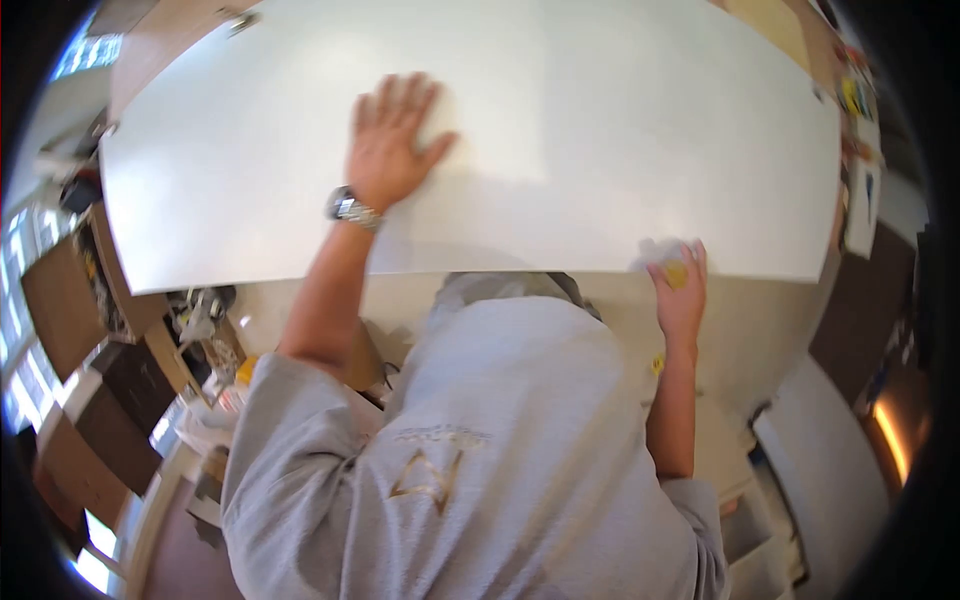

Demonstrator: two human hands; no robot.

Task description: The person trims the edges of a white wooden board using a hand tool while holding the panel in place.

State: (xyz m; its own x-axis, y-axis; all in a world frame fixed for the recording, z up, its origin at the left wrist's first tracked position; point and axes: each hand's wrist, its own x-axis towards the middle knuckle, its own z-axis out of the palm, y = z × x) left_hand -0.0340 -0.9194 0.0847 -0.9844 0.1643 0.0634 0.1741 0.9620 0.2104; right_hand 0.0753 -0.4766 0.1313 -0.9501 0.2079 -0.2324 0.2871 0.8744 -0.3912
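A large white panel spreads in front of me, its near edge close to my waist. My left hand lies on it with fingers stretched out and thumb apart, holding nothing; a metal watch circles that wrist. Over the panel's near edge on the right, my right hand has its fingers closed around a small yellowish object. The object is blurred and partly covered by the fingers, so its kind cannot be made out.
Open cardboard boxes stand at the left, with a heap of mixed items beside them. Small metal hardware sits at the panel's far left edge. Assorted items line the right side. A grey panel leans at lower right.
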